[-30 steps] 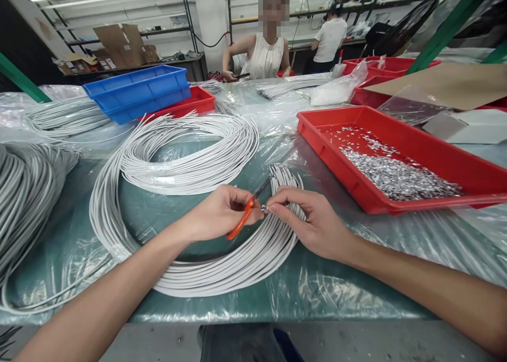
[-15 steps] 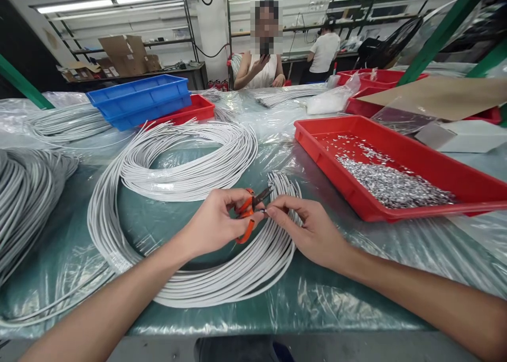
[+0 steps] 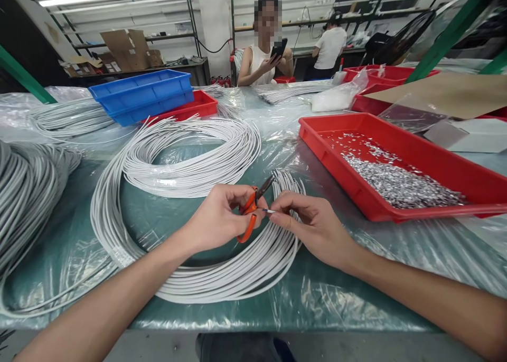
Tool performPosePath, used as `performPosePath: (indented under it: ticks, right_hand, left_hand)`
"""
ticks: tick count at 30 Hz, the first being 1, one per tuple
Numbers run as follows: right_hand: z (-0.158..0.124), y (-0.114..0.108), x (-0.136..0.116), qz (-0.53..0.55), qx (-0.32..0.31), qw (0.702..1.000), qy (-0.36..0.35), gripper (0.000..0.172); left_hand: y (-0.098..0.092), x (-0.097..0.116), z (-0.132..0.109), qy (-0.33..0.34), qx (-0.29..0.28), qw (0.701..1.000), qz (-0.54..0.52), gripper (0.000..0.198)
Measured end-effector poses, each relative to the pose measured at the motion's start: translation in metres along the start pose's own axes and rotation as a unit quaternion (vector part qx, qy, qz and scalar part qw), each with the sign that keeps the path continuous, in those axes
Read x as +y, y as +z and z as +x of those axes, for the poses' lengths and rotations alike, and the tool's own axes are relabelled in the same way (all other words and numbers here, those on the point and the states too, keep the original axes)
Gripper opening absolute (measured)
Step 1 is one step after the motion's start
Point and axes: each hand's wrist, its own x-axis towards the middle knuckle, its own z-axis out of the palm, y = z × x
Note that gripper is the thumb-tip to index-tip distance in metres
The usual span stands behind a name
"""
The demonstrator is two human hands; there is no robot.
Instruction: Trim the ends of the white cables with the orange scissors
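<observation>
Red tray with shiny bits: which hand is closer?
Right. The right hand, pinching a wire, lies just left of the red tray; the left hand, gripping the orange scissors, is farther left.

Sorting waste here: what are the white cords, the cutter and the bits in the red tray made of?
The white cords, one pinched by the right hand, are matte, smooth and bend in loops, so probably plastic-sheathed. The cutter in the left hand has glossy orange handles, likely plastic, and dark blades, probably steel. The bits are silvery and glinting, seemingly metal. The red tray looks like moulded plastic.
</observation>
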Motion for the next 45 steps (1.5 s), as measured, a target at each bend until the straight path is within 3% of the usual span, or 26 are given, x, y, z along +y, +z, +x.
performPosePath:
  ticks: [6,18,22,26,33,36,42,45]
  right_hand:
    - [0.004,-0.001,0.002,0.07,-0.015,0.997,0.016,0.012]
    - [0.003,-0.002,-0.002,0.072,-0.045,0.996,0.026,0.022]
    - [0.003,-0.003,0.0,0.007,-0.026,0.999,0.028,0.024]
    - [0.004,-0.005,0.001,-0.075,0.016,0.997,0.005,0.026]
    - [0.006,-0.002,0.005,-0.105,0.033,0.994,0.004,0.031]
    - [0.006,-0.004,0.005,-0.114,0.045,0.992,-0.005,0.029]
    - [0.018,-0.019,-0.022,-0.15,0.006,0.989,-0.005,0.029]
    - [0.015,-0.03,-0.047,-0.124,0.004,0.991,0.057,0.033]
  left_hand:
    - [0.0,0.0,0.0,0.004,-0.011,1.0,0.0,0.003]
    - [-0.001,0.001,0.002,-0.023,-0.022,0.999,-0.018,0.007]
    - [-0.014,-0.011,0.01,-0.025,0.022,0.996,0.084,0.007]
    - [-0.034,-0.029,0.02,-0.026,0.061,0.969,0.239,0.018]
    - [-0.036,-0.031,0.023,-0.027,0.052,0.949,0.309,0.016]
    - [-0.036,-0.03,0.023,-0.013,0.075,0.95,0.303,0.019]
    - [-0.041,-0.03,0.022,0.006,0.1,0.951,0.294,0.019]
    - [-0.043,-0.03,0.021,0.005,0.109,0.947,0.304,0.017]
